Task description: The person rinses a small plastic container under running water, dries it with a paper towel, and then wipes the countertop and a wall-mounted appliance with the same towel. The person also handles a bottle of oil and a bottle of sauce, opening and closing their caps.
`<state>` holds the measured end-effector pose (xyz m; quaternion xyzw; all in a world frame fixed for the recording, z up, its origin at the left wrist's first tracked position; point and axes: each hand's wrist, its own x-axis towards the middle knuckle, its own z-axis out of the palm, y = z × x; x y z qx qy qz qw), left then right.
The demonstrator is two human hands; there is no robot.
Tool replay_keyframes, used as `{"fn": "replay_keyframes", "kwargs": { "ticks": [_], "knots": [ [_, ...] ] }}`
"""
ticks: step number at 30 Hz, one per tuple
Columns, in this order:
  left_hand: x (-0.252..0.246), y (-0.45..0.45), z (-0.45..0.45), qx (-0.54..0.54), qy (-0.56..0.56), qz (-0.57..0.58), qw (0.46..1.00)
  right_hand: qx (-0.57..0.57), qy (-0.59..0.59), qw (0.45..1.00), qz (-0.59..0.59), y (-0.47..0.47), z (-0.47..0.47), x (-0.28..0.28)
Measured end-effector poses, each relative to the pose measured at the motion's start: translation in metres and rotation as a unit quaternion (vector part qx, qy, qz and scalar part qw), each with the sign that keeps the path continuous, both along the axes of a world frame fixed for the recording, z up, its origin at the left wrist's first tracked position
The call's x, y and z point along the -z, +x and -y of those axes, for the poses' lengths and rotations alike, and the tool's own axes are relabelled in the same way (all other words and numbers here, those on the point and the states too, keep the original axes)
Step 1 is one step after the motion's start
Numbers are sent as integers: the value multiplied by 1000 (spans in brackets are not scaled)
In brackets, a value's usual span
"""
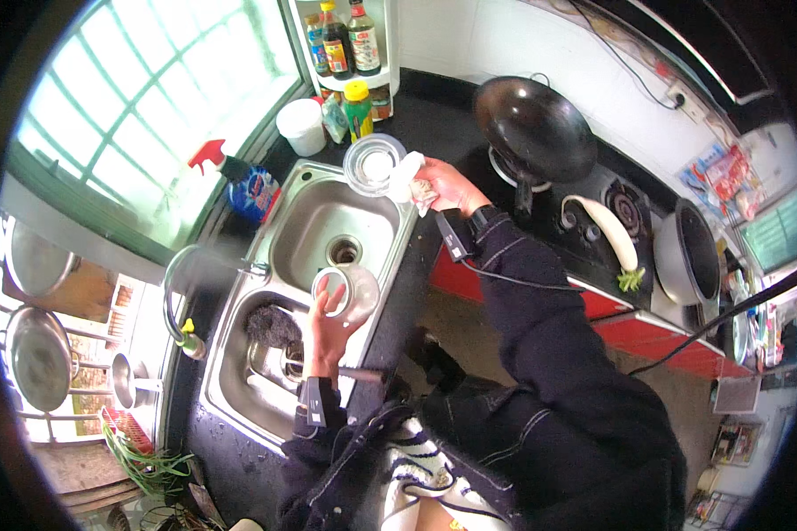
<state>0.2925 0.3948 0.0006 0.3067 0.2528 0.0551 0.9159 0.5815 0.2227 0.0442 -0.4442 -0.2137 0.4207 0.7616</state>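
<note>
In my left hand (329, 338) is a clear, wide-mouthed jar (360, 294), tilted above the divider between the two sink basins. My right hand (448, 186) grips a crumpled white cloth or tissue (406, 178), which touches or overlaps the rim of a clear round container (374, 164) at the sink's far corner. Whether the right fingers also hold that container, I cannot tell. Below, the steel sink (292, 242) has a drain in its far basin; a dark scouring pad (273, 326) and a metal utensil lie in the near basin.
The faucet (184, 255) arches at the left, near a spray bottle (252, 192). A white tub (302, 126) and a yellow-capped bottle (358, 109) stand behind the sink. A wok (534, 129), a white radish (611, 232) and a deep pot (687, 252) are on the stove side.
</note>
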Motion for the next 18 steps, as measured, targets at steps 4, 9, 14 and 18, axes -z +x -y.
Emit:
{"fn": "replay_keyframes", "kwargs": {
  "ticks": [4,9,14,18],
  "knots": [
    [-9,-16,6,47,-32,37,998,105,-3,994,10,-79,47,-34],
    [-8,-16,34,191,-83,155,966,214,-120,959,140,-146,140,-43],
    [-5,3,103,279,-86,134,947,301,-322,886,146,-197,257,-18],
    [-11,14,188,356,-100,61,927,364,-436,807,163,-254,367,-6]
  ]
}}
